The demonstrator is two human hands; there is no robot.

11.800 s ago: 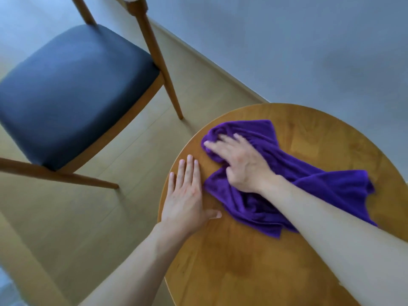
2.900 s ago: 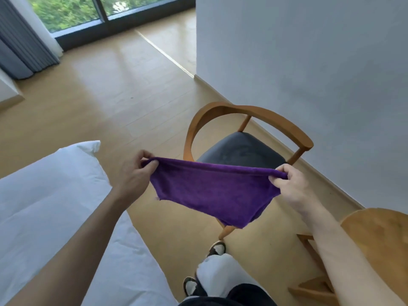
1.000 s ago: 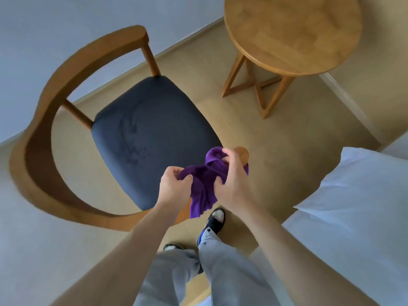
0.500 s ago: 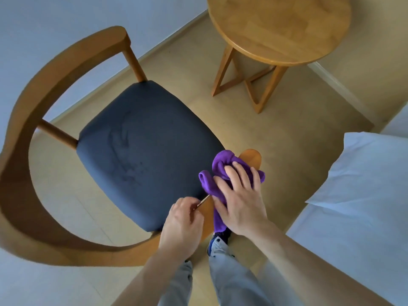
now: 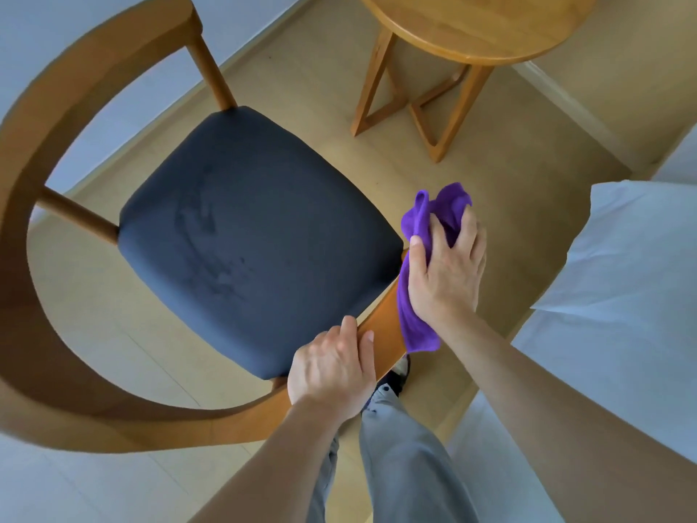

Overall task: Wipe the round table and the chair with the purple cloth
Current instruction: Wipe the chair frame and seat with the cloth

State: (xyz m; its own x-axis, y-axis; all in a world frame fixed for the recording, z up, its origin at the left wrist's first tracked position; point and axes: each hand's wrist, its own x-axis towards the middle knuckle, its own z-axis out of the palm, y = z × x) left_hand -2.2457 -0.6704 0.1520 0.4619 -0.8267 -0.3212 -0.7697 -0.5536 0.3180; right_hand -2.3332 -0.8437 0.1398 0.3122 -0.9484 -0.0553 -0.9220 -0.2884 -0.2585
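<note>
1. Fingers (image 5: 464,235) of the right hand (image 5: 445,273) spread and curled over the purple cloth (image 5: 416,292), pressing it onto the end of the wooden armrest.
2. Cloth bunched up past the fingertips, a flap hanging down below the palm against the armrest's outer side.
3. Left hand (image 5: 332,371) clamped around the same wooden rail just behind, fingers wrapped over its top edge, thumb side toward the seat cushion.
4. Chair (image 5: 22,220) right below, curved wooden back sweeping round on the left, dark blue seat cushion (image 5: 249,235) in the middle with faint smudgy marks on the fabric.
5. Cloth sitting at the cushion's right corner, touching the wood, just beside the fabric.
6. Round table (image 5: 486,28) up at the top, light wood, crossed legs under it, standing well apart from the cloth.
7. White bedding (image 5: 622,277) off to the right, close by the right forearm.
8. Grey trouser legs (image 5: 407,466) and a dark shoe (image 5: 394,375) down below between the arms, on the pale wood floor (image 5: 309,69).
</note>
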